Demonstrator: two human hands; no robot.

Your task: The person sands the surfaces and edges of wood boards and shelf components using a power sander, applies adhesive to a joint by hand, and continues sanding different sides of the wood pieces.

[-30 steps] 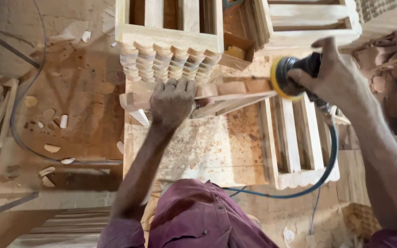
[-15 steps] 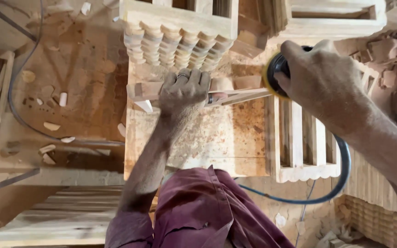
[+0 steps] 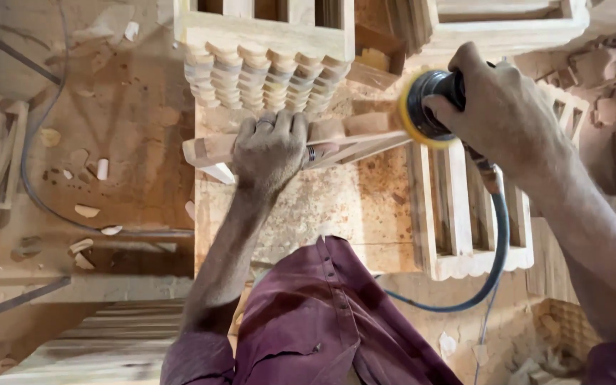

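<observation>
Left hand (image 3: 271, 150): clamped knuckles-up over pale wooden strips (image 3: 301, 147), pinning them flat; ring on one finger. Right hand (image 3: 502, 114), at 3 o'clock of left, well apart: wrapped around black round sander (image 3: 433, 107), yellow disc edge pressed against strips' right end. Blue hose (image 3: 497, 246): running from sander toward 5 o'clock, looping back under right forearm. Workbench (image 3: 336, 207): dusty, speckled, directly beneath strips. Slatted wooden frame (image 3: 458, 214): at 4 o'clock of strips, just beside bench. Scalloped carved panel (image 3: 265, 68): at 12 o'clock, near left hand. Wood offcuts (image 3: 87, 211): scattered on floor at 9 o'clock. Maroon shirt (image 3: 322, 321): at 6 o'clock.
</observation>
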